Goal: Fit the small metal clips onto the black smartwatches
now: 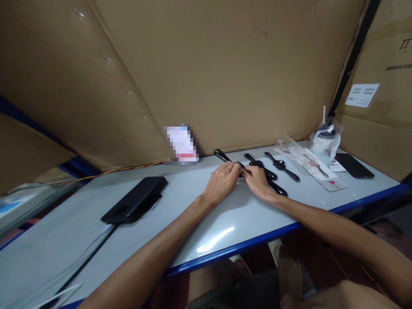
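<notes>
My left hand [222,182] and my right hand [257,181] meet over the grey-white table. Both are closed around the middle of a black spokeshave [222,155], whose glossy rounded handle sticks out beyond my left fingers. Most of its centre is hidden by my fingers. Just right of my right hand lie other black spokeshaves, one [270,174] overlapping another, its handle [278,189] showing past my wrist. Farther right, a separate spokeshave [282,165] rests flat on the table.
Clear plastic packaging with printed cards [317,167] lies at the right, beside a black phone [355,165] and a bagged cup [323,139]. A lit phone [183,145] leans on the cardboard wall [206,77]. A black power bank [135,199] with cables sits left. The blue table edge [238,248] runs in front.
</notes>
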The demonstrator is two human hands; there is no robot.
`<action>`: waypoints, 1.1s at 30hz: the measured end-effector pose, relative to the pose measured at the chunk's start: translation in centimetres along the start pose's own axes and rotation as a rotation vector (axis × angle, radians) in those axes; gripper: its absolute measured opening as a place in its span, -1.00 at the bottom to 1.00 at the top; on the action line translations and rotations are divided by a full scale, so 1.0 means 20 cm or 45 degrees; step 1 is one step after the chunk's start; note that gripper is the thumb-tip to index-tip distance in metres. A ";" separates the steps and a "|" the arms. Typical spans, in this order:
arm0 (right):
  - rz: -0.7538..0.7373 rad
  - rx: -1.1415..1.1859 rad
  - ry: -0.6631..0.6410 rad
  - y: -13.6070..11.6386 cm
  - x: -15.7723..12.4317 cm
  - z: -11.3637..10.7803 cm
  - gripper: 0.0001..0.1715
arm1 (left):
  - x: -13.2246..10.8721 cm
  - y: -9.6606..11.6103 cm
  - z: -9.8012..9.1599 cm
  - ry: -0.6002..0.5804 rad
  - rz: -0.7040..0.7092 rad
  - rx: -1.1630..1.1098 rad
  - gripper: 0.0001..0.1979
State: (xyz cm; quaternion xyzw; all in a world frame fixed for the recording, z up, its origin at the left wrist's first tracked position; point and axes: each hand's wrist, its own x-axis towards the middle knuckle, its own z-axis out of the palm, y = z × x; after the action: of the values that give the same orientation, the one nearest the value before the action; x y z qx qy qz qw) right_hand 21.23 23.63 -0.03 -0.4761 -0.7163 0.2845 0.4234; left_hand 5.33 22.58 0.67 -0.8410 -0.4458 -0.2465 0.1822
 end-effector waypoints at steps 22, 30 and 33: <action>-0.109 -0.225 0.031 0.01 0.00 0.00 -0.61 | 0.00 -0.02 -0.04 -0.011 -0.030 -0.019 -0.82; -0.109 -0.297 0.003 0.01 -0.01 0.01 -0.69 | 0.01 -0.03 -0.05 -0.043 0.028 0.019 -0.79; -0.112 -0.288 0.004 0.01 -0.01 0.00 -0.69 | 0.00 -0.02 -0.06 -0.059 0.060 0.040 -0.75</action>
State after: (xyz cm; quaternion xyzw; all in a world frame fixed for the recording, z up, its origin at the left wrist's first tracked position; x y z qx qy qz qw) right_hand 21.29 23.49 -0.26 -0.4893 -0.7634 0.1824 0.3802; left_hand 4.66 22.21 1.71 -0.8538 -0.4338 -0.2155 0.1907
